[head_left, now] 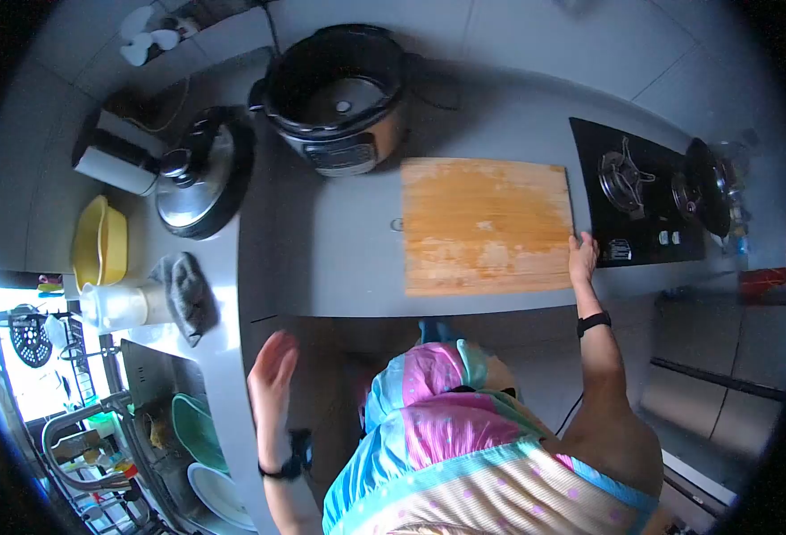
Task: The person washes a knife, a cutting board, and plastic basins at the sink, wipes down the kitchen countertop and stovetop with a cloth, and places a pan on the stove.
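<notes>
A wooden cutting board (487, 226) lies flat on the grey counter, its surface worn in pale patches. My right hand (583, 259) touches the board's lower right corner, beside the black gas stove; its fingers are stretched out. Off the counter's front edge, near the inner corner, my left hand (274, 358) hangs in the air with nothing in it, fingers extended and slightly blurred. Behind the board on the left stands an open black electric cooker (341, 153) without its lid.
The gas stove (656, 234) is at the right. Along the left counter are a lid (198, 209) with a metal centre, a yellow basin (110, 245), a grey cloth (182, 290) and a plastic jug (116, 308). The sink holds a green basin (198, 432).
</notes>
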Demonstrator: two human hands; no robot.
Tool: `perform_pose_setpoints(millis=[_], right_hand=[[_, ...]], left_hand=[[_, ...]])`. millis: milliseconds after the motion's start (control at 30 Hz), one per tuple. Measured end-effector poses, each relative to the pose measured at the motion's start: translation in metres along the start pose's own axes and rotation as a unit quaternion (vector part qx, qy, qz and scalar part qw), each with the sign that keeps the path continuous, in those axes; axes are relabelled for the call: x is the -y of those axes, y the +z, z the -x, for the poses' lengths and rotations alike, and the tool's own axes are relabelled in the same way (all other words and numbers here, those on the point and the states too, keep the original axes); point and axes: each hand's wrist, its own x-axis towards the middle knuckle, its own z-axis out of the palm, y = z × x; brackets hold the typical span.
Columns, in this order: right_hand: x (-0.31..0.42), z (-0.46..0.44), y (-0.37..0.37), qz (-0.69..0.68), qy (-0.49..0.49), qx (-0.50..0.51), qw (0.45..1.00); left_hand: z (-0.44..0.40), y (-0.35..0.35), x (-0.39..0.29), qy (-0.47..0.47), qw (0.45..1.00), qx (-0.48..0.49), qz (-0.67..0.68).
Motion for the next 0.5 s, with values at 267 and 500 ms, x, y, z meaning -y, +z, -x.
perform_pose_setpoints(millis=[267,500], right_hand=[[-0.042,-0.007,0.022,-0.166,0.076,0.138,0.973],[-0.057,-0.022,0.042,-0.155,0.125,0.234,0.952]], left_hand=[[-0.151,0.184,0.12,-0.081,0.986,0.137,-0.038],[-0.183,0.187,0.144,-0.121,0.979,0.163,-0.028]])
